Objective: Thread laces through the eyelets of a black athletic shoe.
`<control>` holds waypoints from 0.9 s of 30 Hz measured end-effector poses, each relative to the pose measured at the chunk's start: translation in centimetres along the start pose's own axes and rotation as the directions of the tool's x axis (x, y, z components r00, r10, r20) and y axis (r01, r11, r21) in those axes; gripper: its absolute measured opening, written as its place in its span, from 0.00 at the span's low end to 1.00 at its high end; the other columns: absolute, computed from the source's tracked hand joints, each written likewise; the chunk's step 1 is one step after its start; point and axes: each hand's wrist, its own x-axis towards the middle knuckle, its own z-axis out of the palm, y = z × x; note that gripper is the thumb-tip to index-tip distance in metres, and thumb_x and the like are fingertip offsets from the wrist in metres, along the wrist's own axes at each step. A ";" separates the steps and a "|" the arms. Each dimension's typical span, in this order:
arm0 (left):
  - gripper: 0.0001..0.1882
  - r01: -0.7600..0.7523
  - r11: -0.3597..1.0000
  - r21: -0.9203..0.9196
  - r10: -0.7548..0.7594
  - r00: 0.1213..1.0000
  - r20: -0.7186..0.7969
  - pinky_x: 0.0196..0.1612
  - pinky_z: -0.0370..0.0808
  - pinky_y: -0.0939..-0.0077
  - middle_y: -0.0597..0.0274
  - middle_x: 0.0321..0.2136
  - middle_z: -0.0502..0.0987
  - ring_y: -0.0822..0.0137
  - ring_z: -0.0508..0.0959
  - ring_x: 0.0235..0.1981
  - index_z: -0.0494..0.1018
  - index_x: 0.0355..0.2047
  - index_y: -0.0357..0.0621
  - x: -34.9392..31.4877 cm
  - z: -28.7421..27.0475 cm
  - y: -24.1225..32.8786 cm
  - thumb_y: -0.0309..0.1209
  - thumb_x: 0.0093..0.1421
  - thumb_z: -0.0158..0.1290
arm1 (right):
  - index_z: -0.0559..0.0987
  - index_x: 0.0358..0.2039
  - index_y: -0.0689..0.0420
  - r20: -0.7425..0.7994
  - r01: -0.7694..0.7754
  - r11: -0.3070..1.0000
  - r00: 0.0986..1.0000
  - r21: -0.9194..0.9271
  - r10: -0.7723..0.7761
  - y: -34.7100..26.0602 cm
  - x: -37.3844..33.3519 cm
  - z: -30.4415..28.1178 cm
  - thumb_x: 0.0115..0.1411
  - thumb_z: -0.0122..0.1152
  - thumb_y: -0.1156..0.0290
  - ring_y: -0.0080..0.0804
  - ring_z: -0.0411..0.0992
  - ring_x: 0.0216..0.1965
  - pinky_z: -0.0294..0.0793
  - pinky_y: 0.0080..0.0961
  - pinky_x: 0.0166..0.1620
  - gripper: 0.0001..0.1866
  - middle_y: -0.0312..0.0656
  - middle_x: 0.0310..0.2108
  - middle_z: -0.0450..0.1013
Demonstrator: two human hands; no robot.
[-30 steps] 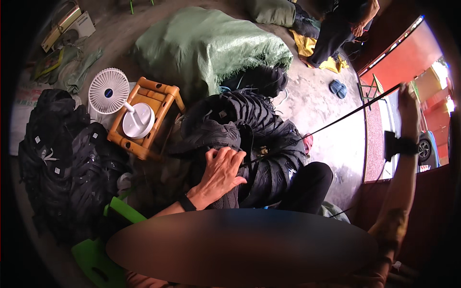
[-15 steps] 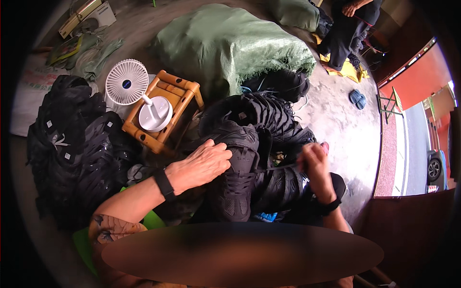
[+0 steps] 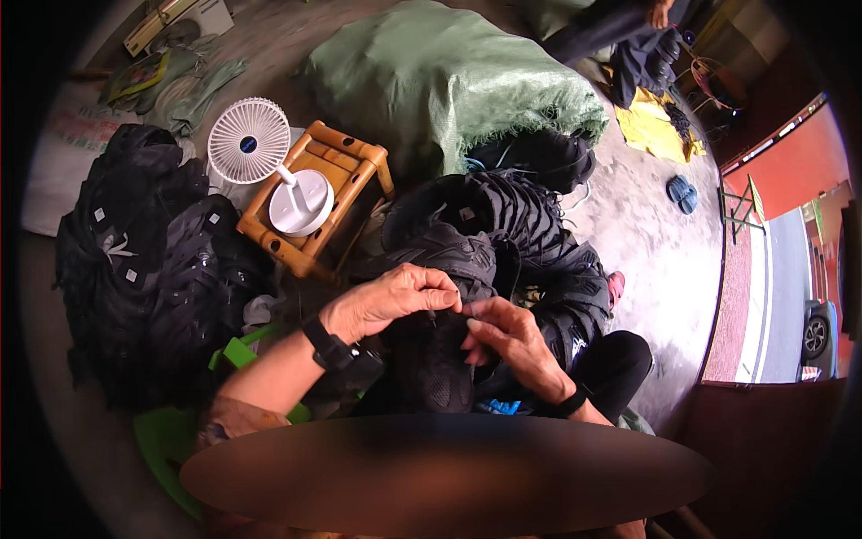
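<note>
A black sneaker (image 3: 437,382) lies in my lap, toe toward me. Above its laced upper, my left hand (image 3: 388,301) and my right hand (image 3: 519,340) meet with their fingertips nearly touching. The left hand is closed, thumb and index finger pinching a dark shoelace at the sneaker's eyelets. From the right, my other hand pinches at the same spot, closed on the lace, which is mostly covered by the fingers. Right behind the sneaker, a row of black sneakers (image 3: 525,216) curves away to the right.
A white fan (image 3: 299,202) stands on a bamboo stool (image 3: 314,251). Black shoes (image 3: 135,242) are heaped at left. A green woven sack (image 3: 395,81) bulges beyond. Blue slippers (image 3: 682,194) lie on the floor, near a yellow cloth (image 3: 651,130) and another person at upper right.
My right hand has come in from the right, where it held the lace pulled out, to meet my left hand above the sneaker. The left hand has shifted slightly right.
</note>
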 end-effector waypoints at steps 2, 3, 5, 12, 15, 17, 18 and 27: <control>0.12 -0.128 0.988 -0.087 0.122 0.990 -0.067 0.50 0.68 0.77 0.70 0.33 0.78 0.76 0.74 0.39 0.79 0.35 0.42 0.3 0.7 -1.0 0.39 0.63 0.58 | 0.73 0.46 0.63 0.032 -0.065 0.993 0.998 0.101 0.062 0.0 0.8 1.3 0.67 0.55 0.70 0.24 0.75 0.25 0.74 0.18 0.30 0.11 0.40 0.28 0.76; 0.12 -0.120 0.991 -0.059 0.117 0.991 -0.060 0.49 0.68 0.78 0.69 0.33 0.77 0.77 0.73 0.39 0.77 0.37 0.41 0.3 0.9 -0.4 0.38 0.64 0.57 | 0.74 0.44 0.62 0.017 -0.065 0.982 0.998 0.175 0.063 0.6 1.5 1.9 0.67 0.55 0.70 0.24 0.75 0.24 0.73 0.19 0.30 0.10 0.40 0.28 0.76; 0.12 -0.122 0.992 -0.042 0.119 0.991 -0.064 0.49 0.68 0.79 0.68 0.34 0.77 0.77 0.73 0.40 0.76 0.38 0.41 0.6 1.1 -0.5 0.38 0.64 0.56 | 0.75 0.41 0.61 0.001 -0.064 0.968 0.998 0.244 0.066 1.3 1.8 2.1 0.67 0.55 0.69 0.24 0.75 0.24 0.73 0.19 0.29 0.09 0.40 0.27 0.76; 0.20 -0.294 0.443 0.847 0.597 0.802 -0.034 0.46 0.70 0.60 0.56 0.34 0.68 0.52 0.71 0.40 0.68 0.34 0.41 -2.1 3.2 -1.7 0.30 0.46 0.68 | 0.73 0.37 0.62 -0.434 0.332 0.870 0.887 0.364 -0.157 -1.6 0.0 -8.9 0.68 0.49 0.67 0.26 0.69 0.26 0.71 0.23 0.33 0.10 0.38 0.28 0.72; 0.15 -0.295 0.339 0.893 0.628 0.778 0.018 0.47 0.71 0.59 0.55 0.34 0.67 0.51 0.71 0.41 0.68 0.31 0.40 -2.1 3.4 -1.5 0.27 0.49 0.64 | 0.72 0.40 0.61 -0.416 0.453 0.844 0.853 0.288 -0.315 -4.0 -3.4 -17.4 0.70 0.47 0.67 0.24 0.68 0.30 0.70 0.21 0.36 0.10 0.37 0.29 0.70; 0.08 -0.326 0.369 0.870 0.628 0.778 0.025 0.47 0.71 0.60 0.54 0.34 0.67 0.49 0.71 0.41 0.68 0.30 0.39 -1.9 2.7 -2.6 0.22 0.52 0.57 | 0.70 0.42 0.61 -0.514 0.520 0.785 0.800 0.337 -0.309 -4.9 -5.0 -20.9 0.69 0.48 0.70 0.26 0.68 0.30 0.70 0.20 0.36 0.07 0.39 0.32 0.69; 0.08 -0.326 0.371 0.869 0.629 0.777 0.023 0.47 0.71 0.60 0.54 0.34 0.67 0.49 0.71 0.41 0.68 0.30 0.39 -1.8 2.5 -2.8 0.22 0.52 0.57 | 0.70 0.42 0.61 -0.604 0.529 0.765 0.761 0.367 -0.236 -6.1 -5.8 -21.9 0.69 0.48 0.70 0.26 0.67 0.29 0.70 0.19 0.35 0.07 0.40 0.32 0.69; 0.12 -0.323 0.639 0.699 0.560 0.818 -0.134 0.45 0.73 0.63 0.53 0.33 0.72 0.53 0.75 0.40 0.69 0.33 0.39 -0.2 2.3 -1.7 0.14 0.49 0.44 | 0.73 0.47 0.63 -0.547 0.790 0.613 0.500 -0.030 -0.671 -17.3 -22.6 -43.7 0.69 0.49 0.72 0.30 0.73 0.43 0.75 0.24 0.48 0.11 0.43 0.42 0.75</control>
